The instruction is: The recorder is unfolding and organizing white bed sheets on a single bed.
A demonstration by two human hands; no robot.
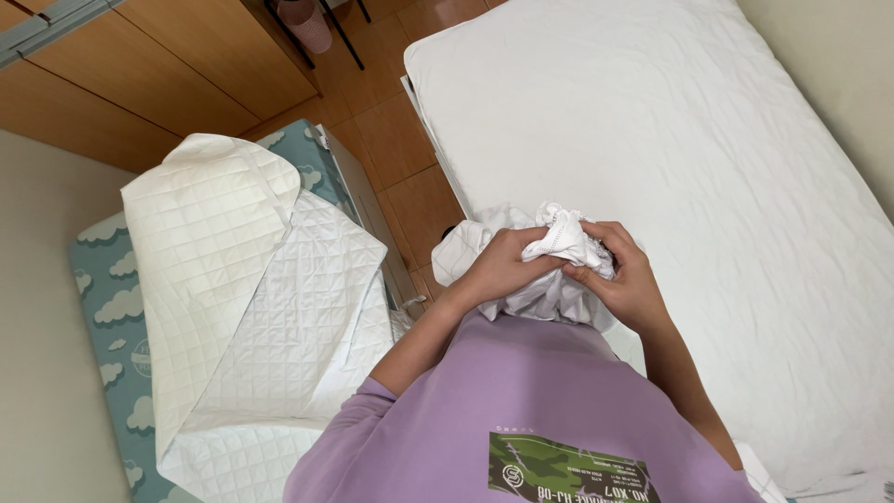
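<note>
A bunched white fabric sheet (pixel 545 289) with a gathered elastic hem is held in front of my chest, over the near edge of the bed. My left hand (pixel 503 265) grips its left side, fingers curled into the cloth. My right hand (pixel 626 275) pinches the frilled hem at the top right of the bundle. Both hands touch each other around the fabric. Part of the sheet hangs below my hands against my purple shirt.
A large bed with a white quilted mattress cover (pixel 689 158) fills the right. On the left, a folded white quilted pad (pixel 251 307) lies over a teal cloud-patterned mattress (pixel 102 307). Wooden floor (pixel 400 149) runs between them; a pink bin (pixel 307 23) stands at the top.
</note>
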